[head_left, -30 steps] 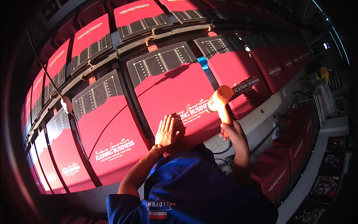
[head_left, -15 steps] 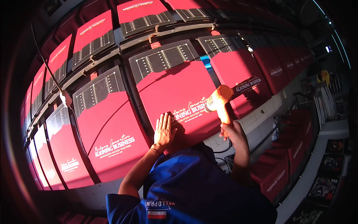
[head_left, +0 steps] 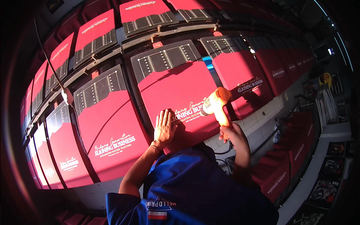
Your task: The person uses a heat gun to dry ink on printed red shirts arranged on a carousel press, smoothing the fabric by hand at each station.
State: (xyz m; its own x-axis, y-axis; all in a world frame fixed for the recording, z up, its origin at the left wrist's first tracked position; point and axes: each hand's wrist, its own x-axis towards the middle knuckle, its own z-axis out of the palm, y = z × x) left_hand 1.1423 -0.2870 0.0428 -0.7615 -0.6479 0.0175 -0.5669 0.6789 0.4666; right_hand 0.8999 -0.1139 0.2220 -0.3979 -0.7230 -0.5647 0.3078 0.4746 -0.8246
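A red cloth with white printed lettering lies over a black board marked with white scales. Flat on its lower left part rests my left hand, fingers stretched out and pointing up the board, beside the lettering. My right hand is closed round the handle of an orange heat gun. The gun's nozzle points left, close over the right part of the print. Whether it touches the cloth I cannot tell. A dark cord hangs from the handle's lower end.
More boards with red printed cloths, such as the left neighbour and the right neighbour, stand in rows. A dark rail runs behind them. A hanging cable with a white connector crosses the left side. Metal racks stand at right.
The heat gun has shifted a little left and down with my right hand, its nozzle now covering more of the lettering. My left hand stays on the cloth.
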